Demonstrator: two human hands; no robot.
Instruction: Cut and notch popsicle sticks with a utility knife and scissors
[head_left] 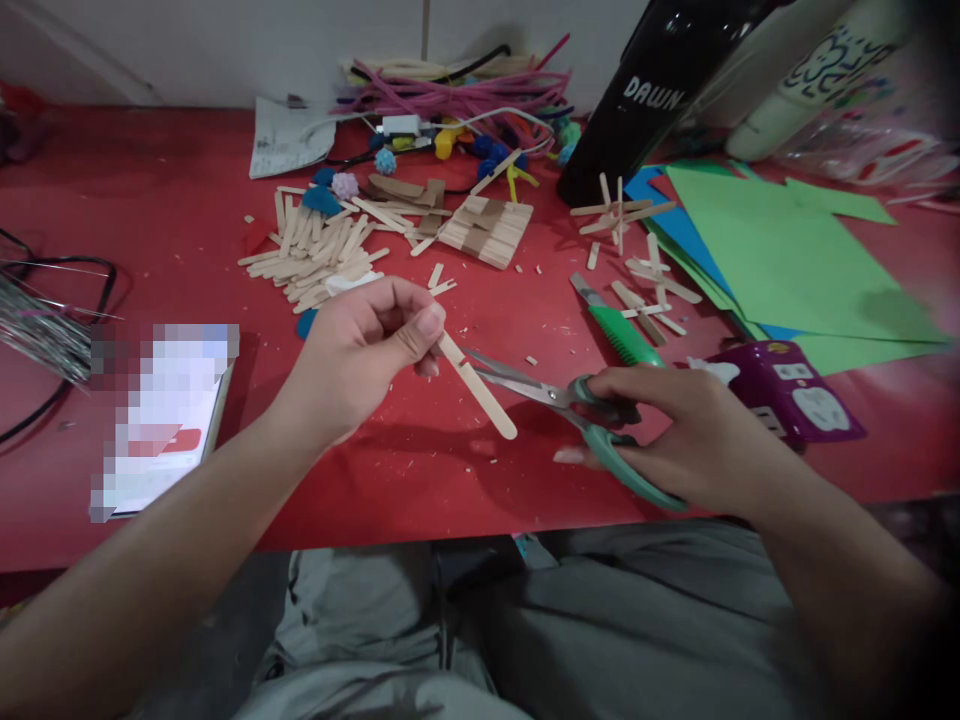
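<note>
My left hand (382, 340) pinches one end of a wooden craft stick (486, 398), which slants down to the right above the red table. A notch shows in the stick's edge not far from my fingers. In my right hand (675, 430) is a pair of scissors (551, 393) with green handles, fingers through the loops. The blades are slightly parted, and their tips lie at the notched part of the stick. Whether they touch the wood I cannot tell. Small wood chips (531, 360) are scattered on the table beneath.
Behind my left hand lie a pile of loose craft sticks (330, 240) and a banded bundle (487, 230). A green-handled cutter (619, 325), crossed sticks (621, 212), coloured paper (810, 250) and a purple packet (817, 395) lie rightward. A dark bottle (637, 110) stands behind; a phone (169, 420) lies left.
</note>
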